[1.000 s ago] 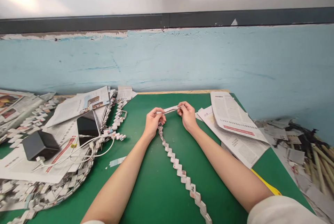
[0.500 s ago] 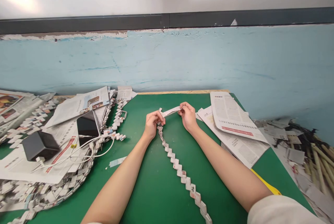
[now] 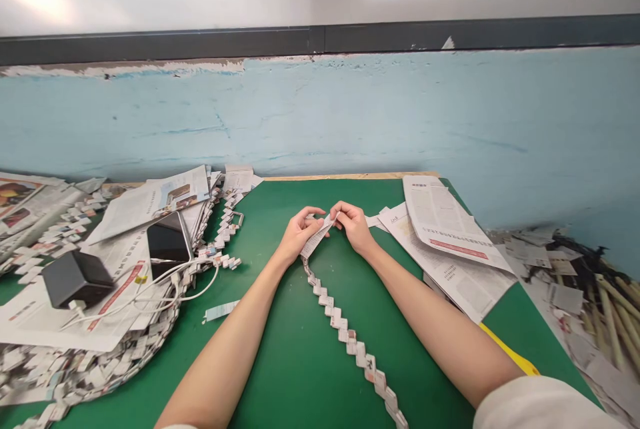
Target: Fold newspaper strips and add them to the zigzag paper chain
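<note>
Between my hands is a folded newspaper strip (image 3: 317, 237), joined to the far end of a zigzag chain of folded paper (image 3: 349, 336). The chain runs over the green tabletop toward my body. My left hand (image 3: 299, 236) is closed around the strip's lower part, where it meets the chain; its index finger arches over the top. With a pinch of thumb and fingers, my right hand (image 3: 351, 224) grips the strip's upper right end. The fingertips partly hide the strip's folds.
Left on the green table (image 3: 295, 362) lie a heap of paper chains (image 3: 135, 356), newspapers (image 3: 150, 209), a phone (image 3: 169, 242), a black box-shaped device (image 3: 79, 278) and a white cable (image 3: 200, 294). Folded newspapers (image 3: 445, 229) and a yellow object (image 3: 510, 349) lie right. A blue wall (image 3: 320, 116) stands behind.
My right hand has moved left, closer to my left hand. The strip, stretched out between them before, now slants up from the chain's end. My left index finger has lifted.
</note>
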Motion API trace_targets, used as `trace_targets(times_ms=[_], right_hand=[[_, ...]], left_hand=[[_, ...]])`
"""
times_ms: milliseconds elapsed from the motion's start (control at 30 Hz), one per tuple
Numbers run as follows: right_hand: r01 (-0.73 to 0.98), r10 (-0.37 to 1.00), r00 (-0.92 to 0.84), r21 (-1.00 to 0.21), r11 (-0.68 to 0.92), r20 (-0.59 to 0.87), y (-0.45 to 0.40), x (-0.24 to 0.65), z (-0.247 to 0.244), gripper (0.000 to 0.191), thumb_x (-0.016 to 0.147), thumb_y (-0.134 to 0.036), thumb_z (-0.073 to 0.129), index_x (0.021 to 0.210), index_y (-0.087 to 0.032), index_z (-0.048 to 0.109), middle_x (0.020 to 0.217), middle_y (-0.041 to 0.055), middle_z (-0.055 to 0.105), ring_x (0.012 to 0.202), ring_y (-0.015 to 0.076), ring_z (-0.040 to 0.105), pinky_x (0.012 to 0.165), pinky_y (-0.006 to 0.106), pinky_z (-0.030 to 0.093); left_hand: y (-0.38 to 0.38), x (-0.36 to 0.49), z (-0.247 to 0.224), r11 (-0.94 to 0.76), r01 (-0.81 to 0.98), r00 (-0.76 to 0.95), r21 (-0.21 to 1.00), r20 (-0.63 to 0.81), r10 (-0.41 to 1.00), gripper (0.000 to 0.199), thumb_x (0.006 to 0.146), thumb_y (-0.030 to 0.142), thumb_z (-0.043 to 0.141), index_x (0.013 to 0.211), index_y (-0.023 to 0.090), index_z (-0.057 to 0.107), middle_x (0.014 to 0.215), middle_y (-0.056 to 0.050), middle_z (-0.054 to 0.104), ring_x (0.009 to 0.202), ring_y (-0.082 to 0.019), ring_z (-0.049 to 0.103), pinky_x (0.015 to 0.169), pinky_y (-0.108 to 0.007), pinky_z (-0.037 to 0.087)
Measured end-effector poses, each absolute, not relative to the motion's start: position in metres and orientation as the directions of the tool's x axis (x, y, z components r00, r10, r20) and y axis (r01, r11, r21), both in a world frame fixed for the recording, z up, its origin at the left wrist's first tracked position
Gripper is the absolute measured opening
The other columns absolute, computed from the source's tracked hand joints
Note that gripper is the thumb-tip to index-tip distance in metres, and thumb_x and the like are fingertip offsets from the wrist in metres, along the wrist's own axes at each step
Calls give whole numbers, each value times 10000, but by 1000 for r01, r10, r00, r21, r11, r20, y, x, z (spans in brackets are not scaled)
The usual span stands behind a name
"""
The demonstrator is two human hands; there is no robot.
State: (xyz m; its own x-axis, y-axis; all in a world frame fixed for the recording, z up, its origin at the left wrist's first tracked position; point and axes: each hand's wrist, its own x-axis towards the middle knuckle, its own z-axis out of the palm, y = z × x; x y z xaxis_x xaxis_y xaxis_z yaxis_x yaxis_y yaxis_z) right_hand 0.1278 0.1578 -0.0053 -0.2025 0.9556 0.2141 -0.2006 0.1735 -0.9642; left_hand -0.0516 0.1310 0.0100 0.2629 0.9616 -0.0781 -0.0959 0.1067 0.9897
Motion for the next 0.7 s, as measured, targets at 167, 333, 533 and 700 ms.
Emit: trace_targets(times_ms=[167, 333, 533, 700], right_hand=[[-230, 973, -173, -967, 109, 151, 156, 123, 0, 187, 848, -386, 702, 900, -213, 654, 660, -31, 540, 552, 118, 396, 548, 274, 331], [-287, 977, -172, -955, 73, 126, 160, 122, -7, 344, 827, -406, 756, 1084, -227, 614, 662, -49, 564, 535, 114, 416, 534, 261, 327], [-189, 979, -173, -979, 74, 108, 163, 123, -10, 385, 847, -553, 765, 1002, -212, 673, 627, -29, 580, 541, 127, 444, 529, 268, 327], [-159, 970, -163, -975, 157, 182, 161, 125, -8, 519, 970, -639, 597, 680, -208, 611, 622, 10, 581, 555, 135, 440, 576, 295, 364]], left_hand=[[131, -52, 12, 95, -50, 302, 994, -75, 950, 576, 797, 550, 824, 1166, 165, 608, 746, -53, 766, 556, -127, 573, 569, -237, 369], [131, -51, 12, 98, -45, 291, 994, -80, 953, 555, 796, 541, 828, 1144, 170, 608, 733, -38, 760, 525, -107, 528, 565, -236, 351], [133, -51, 9, 88, -101, 246, 991, -60, 967, 533, 793, 545, 829, 1118, 178, 619, 677, -3, 705, 534, -109, 542, 546, -225, 367], [133, -52, 8, 88, -119, 233, 989, -58, 971, 481, 803, 537, 823, 1056, 176, 632, 686, -11, 706, 537, -104, 539, 533, -222, 398]])
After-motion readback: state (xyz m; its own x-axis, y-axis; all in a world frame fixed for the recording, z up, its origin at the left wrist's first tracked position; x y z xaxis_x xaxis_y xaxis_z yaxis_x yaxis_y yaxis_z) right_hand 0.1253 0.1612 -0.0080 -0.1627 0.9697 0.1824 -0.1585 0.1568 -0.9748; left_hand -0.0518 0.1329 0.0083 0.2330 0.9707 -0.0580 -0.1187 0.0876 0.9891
